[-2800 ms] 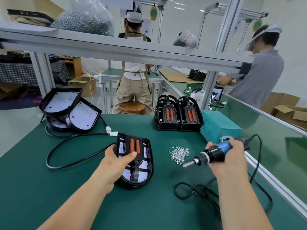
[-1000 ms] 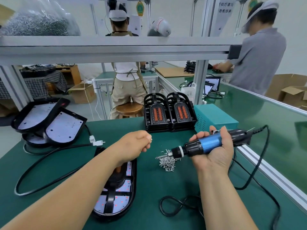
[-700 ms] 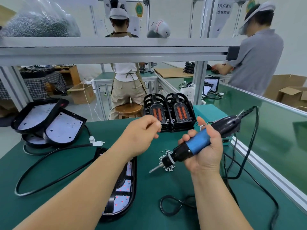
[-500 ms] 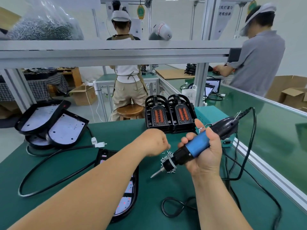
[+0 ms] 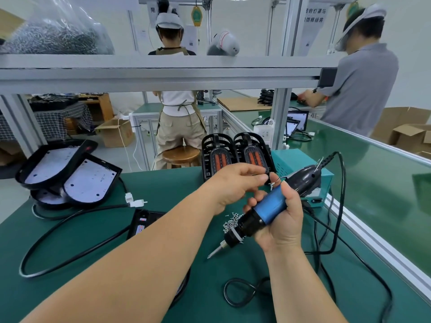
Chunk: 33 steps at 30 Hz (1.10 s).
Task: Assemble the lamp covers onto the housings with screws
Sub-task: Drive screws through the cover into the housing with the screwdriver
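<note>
Your left hand (image 5: 238,185) has lifted from the screw pile (image 5: 231,221), its grip pinching a screw (image 5: 271,185) beside the driver (image 5: 268,209), which your right hand (image 5: 282,220) wraps. Tiny and slippery: pinch its head. The lamp (image 5: 142,223) lies on the surface (image 5: 163,187) under your forearm.

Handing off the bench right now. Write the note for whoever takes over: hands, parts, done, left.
Right hand: grips the screwdriver, bit pointing down-left, touching nothing.
Left hand: pinches a screw just above the screwdriver's body.
Lamp lies on the mat, mostly hidden under the left arm; loose screws beside it; covers stacked behind; open housings far left.
Done: cannot tell whether any screw is driven.
Left: likely seat this screw on the bit, drive it into the lamp, then do the other housings.
</note>
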Tool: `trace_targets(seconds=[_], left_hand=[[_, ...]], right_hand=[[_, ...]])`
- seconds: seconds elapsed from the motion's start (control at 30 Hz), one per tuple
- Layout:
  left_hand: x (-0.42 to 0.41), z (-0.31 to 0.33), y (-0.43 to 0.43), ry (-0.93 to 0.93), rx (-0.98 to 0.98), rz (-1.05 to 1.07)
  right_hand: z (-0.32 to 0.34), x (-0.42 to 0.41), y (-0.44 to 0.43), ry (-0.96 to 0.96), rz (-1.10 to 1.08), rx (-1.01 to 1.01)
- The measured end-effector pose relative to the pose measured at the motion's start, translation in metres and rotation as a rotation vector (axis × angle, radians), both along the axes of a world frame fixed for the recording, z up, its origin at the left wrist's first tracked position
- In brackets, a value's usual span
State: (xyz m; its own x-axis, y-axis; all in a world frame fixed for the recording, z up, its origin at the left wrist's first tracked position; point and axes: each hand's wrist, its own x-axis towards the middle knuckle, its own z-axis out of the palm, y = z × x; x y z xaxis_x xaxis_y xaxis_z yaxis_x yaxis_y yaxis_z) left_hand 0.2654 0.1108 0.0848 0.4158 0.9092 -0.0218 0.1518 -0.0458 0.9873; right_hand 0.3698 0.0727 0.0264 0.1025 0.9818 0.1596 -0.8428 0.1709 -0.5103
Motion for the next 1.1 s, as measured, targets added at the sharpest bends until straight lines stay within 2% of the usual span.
trace_targets(seconds=[0.07,0.4,0.47,0.6,0.7,0.77,1.1], left_hand=[[0.006,0.002,-0.003,-0.017,0.014,-0.061],[0.007,0.002,-0.006,0.112,0.13,-0.047],[0.005,0.003,-0.006,0.208,0.207,-0.034],[-0.009,-0.001,0.004,0.569,0.459,0.133],[-0.019,-0.017,0.005,0.818,0.407,0.116],[-0.022,-0.031,0.005,0.897,0.362,0.079],[-0.029,-0.04,0.007,0.72,0.149,0.218]], right_hand=[[0.0,-0.002,0.0,-0.004,0.017,0.016],[-0.001,-0.003,0.0,-0.013,0.036,-0.001],[-0.002,0.001,0.002,0.016,0.016,-0.03],[-0.005,0.008,0.003,0.019,-0.05,-0.08],[-0.004,0.01,0.004,0.051,-0.086,-0.09],[-0.003,0.01,0.004,0.067,-0.087,-0.091],[-0.004,0.013,0.005,0.093,-0.106,-0.09]])
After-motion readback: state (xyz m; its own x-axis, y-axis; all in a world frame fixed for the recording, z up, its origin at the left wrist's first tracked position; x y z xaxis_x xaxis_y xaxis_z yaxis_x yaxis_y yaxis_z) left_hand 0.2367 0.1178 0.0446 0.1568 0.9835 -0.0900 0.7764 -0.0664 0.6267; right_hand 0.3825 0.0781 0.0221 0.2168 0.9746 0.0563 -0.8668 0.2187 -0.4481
